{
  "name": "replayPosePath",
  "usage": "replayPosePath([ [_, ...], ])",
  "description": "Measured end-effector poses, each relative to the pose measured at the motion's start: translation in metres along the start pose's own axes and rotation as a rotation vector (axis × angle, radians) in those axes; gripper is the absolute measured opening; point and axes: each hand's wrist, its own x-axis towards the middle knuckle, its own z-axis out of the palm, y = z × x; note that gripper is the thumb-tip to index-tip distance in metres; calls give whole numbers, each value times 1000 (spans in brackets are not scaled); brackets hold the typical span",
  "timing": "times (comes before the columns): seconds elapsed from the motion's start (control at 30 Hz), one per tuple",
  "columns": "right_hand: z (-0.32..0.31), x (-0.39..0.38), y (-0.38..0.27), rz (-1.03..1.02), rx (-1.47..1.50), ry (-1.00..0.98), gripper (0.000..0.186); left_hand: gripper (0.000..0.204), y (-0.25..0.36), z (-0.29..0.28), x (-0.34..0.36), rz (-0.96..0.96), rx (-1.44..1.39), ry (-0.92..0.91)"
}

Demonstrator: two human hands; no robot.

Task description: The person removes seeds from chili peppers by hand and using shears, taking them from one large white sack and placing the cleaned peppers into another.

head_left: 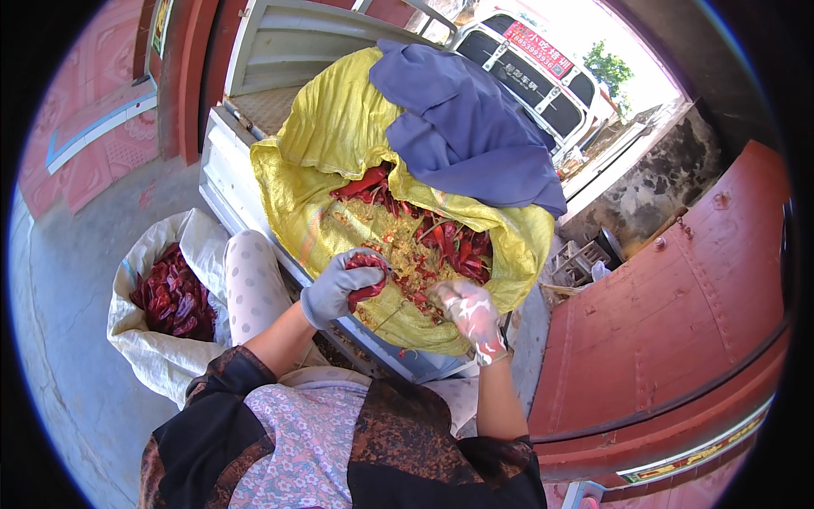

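Dried red chilli pods (368,291), wrinkled and glossy, shown as a handful held above the near part of a yellow woven-plastic sack (284,191), which lies wide open at the edge of a white metal cargo bed (222,182). The left hand (335,286), in a plain grey glove, has its grip curled around this bunch, with pods showing past the fingers. The right hand (472,314), in a glove patterned in pink and white, reaches down at pale yellow seeds and red scraps (403,248) in the sack mouth; from where I stand, I cannot tell how far its grip is open or whether it has hold of anything. Brighter loose pods (465,252) lie beside the scraps, and a blue-violet cloth (471,127) covers the sack's far side. To the left, a white woven sack (148,358) contains a heap of darker pods (176,293). The step in hand appears to be picking pods out from the seeds. The next move seems to call for light right fingertips, and a left grip firm enough to retain the bunch without cracking brittle skins.
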Motion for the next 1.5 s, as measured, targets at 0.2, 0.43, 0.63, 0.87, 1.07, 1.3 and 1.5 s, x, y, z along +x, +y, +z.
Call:
replayPosePath([
  [0.2,-7,48,1,36,-148,47,23,16,31,-49,-27,6,-161,154],
  [0.43,14,20,-28,-77,-288,-67,33,5,84,-216,-96,176,59,640],
  [0.63,2,37,-12,26,-276,63,30,25,114,-363,-193,371,739,1103],
  [0.87,-16,53,-6,75,-648,116,34,63,121,-369,-264,-500,1573,1649],
  [1.07,-2,62,-23,264,-803,208,54,75,115,-330,-249,-713,1591,1593],
  [1.3,13,86,20,191,-862,403,40,71,101,-328,-169,-300,1685,1414],
  [1.5,-16,59,34,296,-27,318,50,61,71,-259,-100,304,752,746],
])
